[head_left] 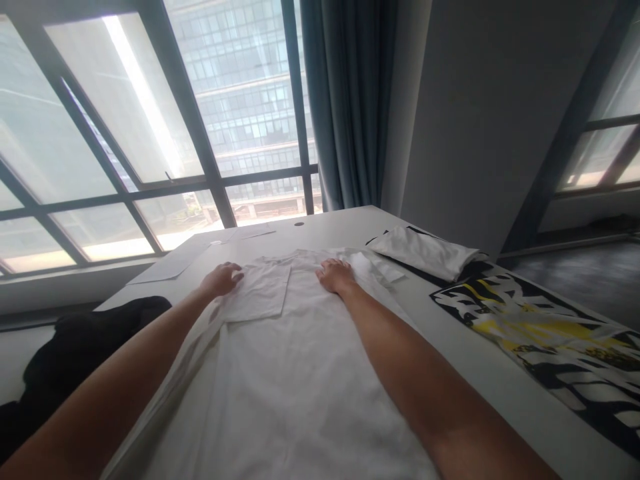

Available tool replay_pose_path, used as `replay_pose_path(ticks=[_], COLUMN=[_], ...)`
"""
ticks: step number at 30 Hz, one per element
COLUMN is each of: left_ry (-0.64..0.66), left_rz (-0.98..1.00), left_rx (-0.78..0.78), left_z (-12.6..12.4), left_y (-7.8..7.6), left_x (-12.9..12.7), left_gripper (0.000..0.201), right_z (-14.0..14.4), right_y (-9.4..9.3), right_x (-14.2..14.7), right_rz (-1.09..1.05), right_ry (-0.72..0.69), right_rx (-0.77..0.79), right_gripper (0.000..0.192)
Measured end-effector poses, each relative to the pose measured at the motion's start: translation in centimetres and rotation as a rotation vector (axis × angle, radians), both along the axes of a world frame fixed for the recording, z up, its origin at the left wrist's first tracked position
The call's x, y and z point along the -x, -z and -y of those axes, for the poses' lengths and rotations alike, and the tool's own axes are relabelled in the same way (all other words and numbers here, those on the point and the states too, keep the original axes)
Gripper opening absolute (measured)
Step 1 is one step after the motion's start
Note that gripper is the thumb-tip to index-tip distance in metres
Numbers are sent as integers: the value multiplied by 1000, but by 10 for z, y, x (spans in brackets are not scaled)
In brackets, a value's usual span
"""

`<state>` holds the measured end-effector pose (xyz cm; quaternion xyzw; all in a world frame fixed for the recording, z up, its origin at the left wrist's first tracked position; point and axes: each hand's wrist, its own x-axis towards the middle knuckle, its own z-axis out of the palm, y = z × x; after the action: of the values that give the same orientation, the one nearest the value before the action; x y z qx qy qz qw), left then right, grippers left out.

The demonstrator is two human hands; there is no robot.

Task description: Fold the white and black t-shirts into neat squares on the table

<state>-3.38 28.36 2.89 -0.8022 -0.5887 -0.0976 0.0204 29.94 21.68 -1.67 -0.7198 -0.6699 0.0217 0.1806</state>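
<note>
A white T-shirt [305,373] is spread out on the white table, its neckline toward the window. On its left, a squarish flap of cloth [260,293], apparently the sleeve, lies turned inward over the body. My left hand [221,280] is at the outer edge of this flap, near the shoulder, its fingers bent around the cloth. Its thumb is hidden. Across from it, my right hand [336,275] rests palm down near the neckline on the right, with its fingers spread on the fabric.
A folded white garment [427,252] lies on black cloth at the right. Nearer is a black, white and yellow patterned garment [545,340]. Black fabric [95,353] lies at the left. White sheets [173,263] are at the far left table edge, before windows and a blue curtain [350,100].
</note>
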Motion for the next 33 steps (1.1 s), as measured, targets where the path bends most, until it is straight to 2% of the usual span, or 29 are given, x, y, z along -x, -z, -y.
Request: replay_pose_path(ticks=[2, 5, 8, 11, 16, 19, 22, 26, 30, 33], left_ry=[-156, -306, -383, -455, -471, -482, -474, -488, -489, -535], left_rz=[-41, -4, 78, 138, 186, 197, 162, 163, 255, 319], left_rx=[-49, 22, 105, 93, 38, 81, 124, 107, 29, -38], left_z=[-19, -40, -51, -55, -55, -53, -51, -53, -58, -58], left_y=[0, 4, 12, 21, 25, 23, 21, 22, 23, 22], left_x=[9, 16, 16, 14, 16, 13, 8, 8, 22, 35], left_gripper=[51, 61, 50, 45, 54, 61, 56, 46, 38, 38], right_z=[0, -1, -2, -2, -3, -3, -3, -2, -1, -1], right_y=[1, 1, 2, 1, 1, 2, 2, 1, 0, -1], right_x=[0, 0, -1, -1, -1, -1, -1, -1, -1, -1], right_rz=[-3, -10, -7, 1, 13, 19, 24, 24, 23, 25], right_ry=[2, 8, 13, 14, 5, 10, 11, 7, 9, 9], right_rx=[-7, -10, 4, 10, 16, 17, 11, 8, 16, 23], right_gripper=[45, 45, 46, 47, 48, 48, 48, 47, 47, 47])
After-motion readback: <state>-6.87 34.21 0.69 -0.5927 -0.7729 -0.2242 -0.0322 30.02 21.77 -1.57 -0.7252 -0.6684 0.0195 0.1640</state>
